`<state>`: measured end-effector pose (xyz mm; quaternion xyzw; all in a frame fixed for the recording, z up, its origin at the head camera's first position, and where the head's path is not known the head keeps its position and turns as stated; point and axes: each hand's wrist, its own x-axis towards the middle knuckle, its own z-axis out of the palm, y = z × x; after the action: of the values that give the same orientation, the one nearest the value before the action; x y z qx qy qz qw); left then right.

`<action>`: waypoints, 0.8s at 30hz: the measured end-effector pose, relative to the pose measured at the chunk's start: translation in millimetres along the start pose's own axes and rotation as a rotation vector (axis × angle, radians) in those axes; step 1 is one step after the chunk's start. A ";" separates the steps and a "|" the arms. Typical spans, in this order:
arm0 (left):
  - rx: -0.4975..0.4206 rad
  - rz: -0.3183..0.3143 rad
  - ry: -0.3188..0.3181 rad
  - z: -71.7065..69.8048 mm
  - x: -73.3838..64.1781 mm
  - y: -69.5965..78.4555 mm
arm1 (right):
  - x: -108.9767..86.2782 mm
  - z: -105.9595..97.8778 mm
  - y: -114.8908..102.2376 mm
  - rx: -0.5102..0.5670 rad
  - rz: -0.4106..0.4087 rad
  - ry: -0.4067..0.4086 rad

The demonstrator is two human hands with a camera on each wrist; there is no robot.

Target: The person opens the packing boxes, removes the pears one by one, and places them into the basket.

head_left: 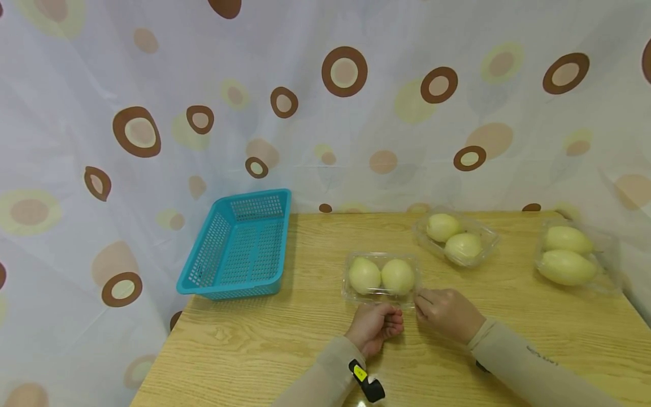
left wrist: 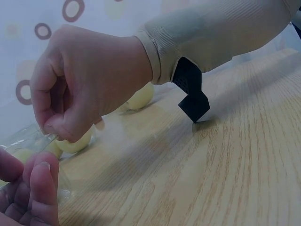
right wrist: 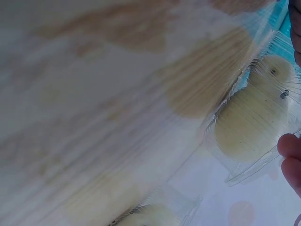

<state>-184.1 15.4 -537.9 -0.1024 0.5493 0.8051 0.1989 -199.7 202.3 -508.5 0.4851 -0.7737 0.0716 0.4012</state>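
Observation:
Two pale yellow pears (head_left: 364, 276) sit side by side in a clear plastic box (head_left: 347, 294) in front of me. At its front right corner my right hand (head_left: 447, 314) pinches the plastic edge between thumb and forefinger, as the left wrist view also shows. Close against the middle of the front rim is my left hand (head_left: 375, 327), its fingers curled. Whether it grips the rim I cannot tell. In the right wrist view a speckled pear (right wrist: 254, 120) shows through the box, with fingertips (right wrist: 290, 148) at its edge.
A blue plastic basket (head_left: 285, 249) stands at the back left of the wooden table (head_left: 229, 350). Behind and to the right are another clear box with two pears (head_left: 464, 249) and a third with two more (head_left: 567, 267). A spotted curtain (head_left: 305, 56) hangs at the back.

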 end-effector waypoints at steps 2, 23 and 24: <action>0.001 0.001 0.000 0.6 -0.2 0.5 | 0.3 -0.7 0.1 0.004 0.005 -0.005; 0.003 -0.015 0.000 0.2 -4.7 -3.2 | 8.6 -18.9 15.3 0.088 0.025 -0.044; 0.002 -0.017 0.003 -0.1 -5.0 -3.3 | 8.1 -18.7 15.3 0.095 0.029 -0.049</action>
<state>-178.2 15.4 -538.8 -0.1081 0.5494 0.8027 0.2051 -203.5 214.0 -486.2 0.4940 -0.7860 0.1024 0.3574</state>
